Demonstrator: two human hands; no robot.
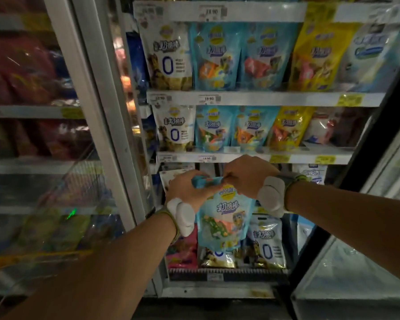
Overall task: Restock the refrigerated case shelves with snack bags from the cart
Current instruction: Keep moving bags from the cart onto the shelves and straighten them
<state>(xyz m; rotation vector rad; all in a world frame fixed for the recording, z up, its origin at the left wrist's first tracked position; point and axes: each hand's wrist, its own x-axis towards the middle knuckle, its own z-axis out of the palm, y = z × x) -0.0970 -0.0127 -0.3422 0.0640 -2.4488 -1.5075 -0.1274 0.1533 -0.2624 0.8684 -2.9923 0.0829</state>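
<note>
While both hands pinch its folded top, left hand [185, 188] and right hand [247, 175], the blue snack bag [222, 218] hangs below the price-tagged shelf [252, 157]

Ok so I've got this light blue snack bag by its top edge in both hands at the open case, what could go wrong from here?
1. The left hand and right hand pinch only the folded top of the light blue snack bag; its hanging body could slip or tear.
2. It hangs in front of the white snack bags on the bottom shelf, so lowering it might knock them over.
3. The glass case door stands open beside the left arm; an elbow could bump it.
</note>
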